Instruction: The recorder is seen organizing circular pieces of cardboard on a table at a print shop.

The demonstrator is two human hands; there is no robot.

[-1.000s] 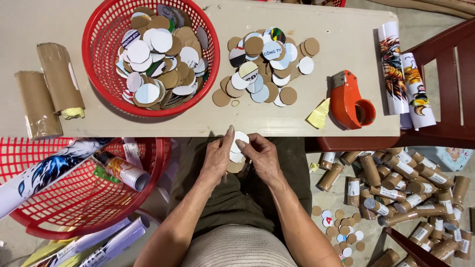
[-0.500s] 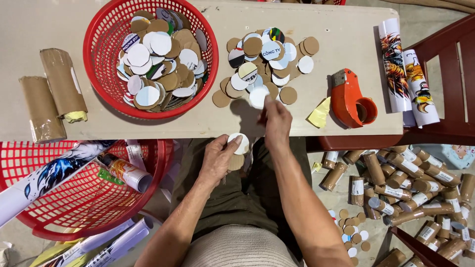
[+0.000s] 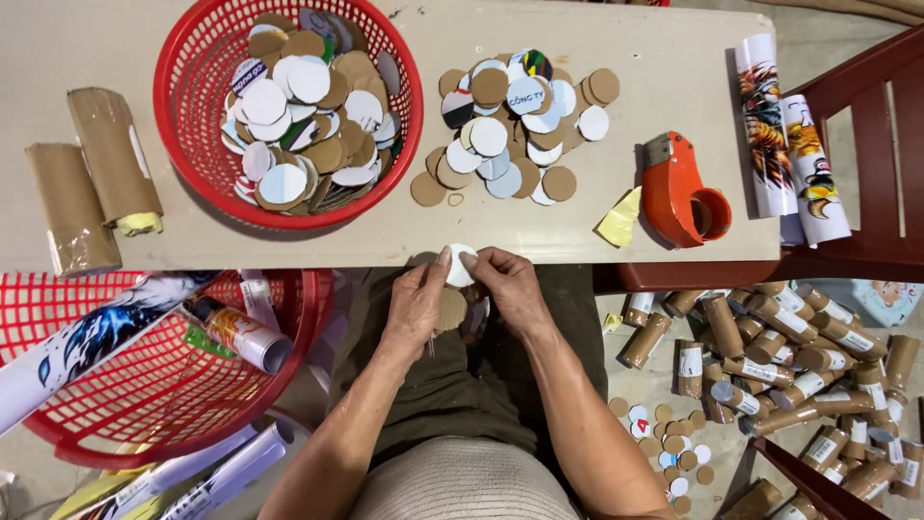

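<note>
Both hands meet just below the near edge of the pale surface (image 3: 597,241): the left hand (image 3: 416,310) and right hand (image 3: 510,287) pinch a small stack of round cardboard discs (image 3: 458,279) between their fingers, white disc on top. More loose discs (image 3: 515,125) lie beside the red plastic basket (image 3: 183,125).

both hands meet just below the near edge of the table (image 3: 289,252). the left hand (image 3: 416,306) and the right hand (image 3: 508,287) pinch a small stack of card discs (image 3: 458,279), white one on top, brown beneath. beyond them on the table lies a loose pile of discs (image 3: 515,130). left of that pile sits a red basket (image 3: 289,106) full of discs; right of it, an orange tape dispenser (image 3: 681,193). cardboard tubes (image 3: 799,376) litter the floor right of the table.
</note>
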